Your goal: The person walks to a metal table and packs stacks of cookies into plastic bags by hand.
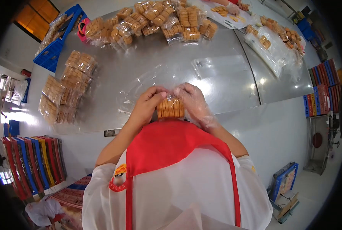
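A clear plastic bag of round biscuits in two rows [170, 109] is at the table's near edge, against the red apron. My left hand [151, 100], bare, pinches the bag's top from the left. My right hand [192, 100], in a clear plastic glove, closes on the same top from the right, its fingertips near the left ones. Flat empty clear bags [221, 67] lie on the metal table [140, 69] beyond my right hand. Packed biscuit bags [69, 86] are stacked at the table's left.
A heap of packed biscuits [152, 19] spans the far side. A blue crate [50, 50] stands at the far left. Plastic bags with biscuits [272, 46] lie at the right. A co-worker's gloved hand [233, 8] is over a tray at the far side.
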A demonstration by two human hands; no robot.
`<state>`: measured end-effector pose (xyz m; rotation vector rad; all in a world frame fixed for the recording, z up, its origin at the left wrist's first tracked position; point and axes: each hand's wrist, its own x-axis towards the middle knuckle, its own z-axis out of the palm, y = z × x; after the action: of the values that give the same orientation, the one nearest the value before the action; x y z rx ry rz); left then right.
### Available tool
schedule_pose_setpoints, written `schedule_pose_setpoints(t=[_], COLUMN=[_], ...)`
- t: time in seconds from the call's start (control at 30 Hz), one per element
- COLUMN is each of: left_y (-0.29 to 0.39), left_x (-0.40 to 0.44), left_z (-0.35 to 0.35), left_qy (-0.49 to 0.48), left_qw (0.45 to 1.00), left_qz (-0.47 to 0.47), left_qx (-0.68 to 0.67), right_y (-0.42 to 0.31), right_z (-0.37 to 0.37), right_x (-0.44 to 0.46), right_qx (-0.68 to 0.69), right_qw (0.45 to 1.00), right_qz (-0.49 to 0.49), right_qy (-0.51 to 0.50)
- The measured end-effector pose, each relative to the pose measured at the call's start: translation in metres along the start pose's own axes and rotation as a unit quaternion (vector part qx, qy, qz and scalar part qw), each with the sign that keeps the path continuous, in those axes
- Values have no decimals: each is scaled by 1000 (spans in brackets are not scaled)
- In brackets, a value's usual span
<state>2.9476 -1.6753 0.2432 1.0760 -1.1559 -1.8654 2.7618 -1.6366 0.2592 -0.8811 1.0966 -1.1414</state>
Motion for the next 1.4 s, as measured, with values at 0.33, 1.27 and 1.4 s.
schedule_pose_setpoints(t=[0.33, 1.27, 1.4], left_y=[-37, -12, -18], left_x=[12, -1, 9], left_z=[-12, -1, -21], left_qy=[68, 109, 21], left_qw=[992, 899, 840], left_qz=[-66, 218, 321], left_qx=[-80, 364, 438], right_y=[43, 16, 21], right_z=[-18, 0, -5], right_x=[20, 3, 4], right_qx=[-122, -109, -201], right_qw=[990, 989, 976], right_qz=[68, -11, -57], right_qy=[7, 96, 66])
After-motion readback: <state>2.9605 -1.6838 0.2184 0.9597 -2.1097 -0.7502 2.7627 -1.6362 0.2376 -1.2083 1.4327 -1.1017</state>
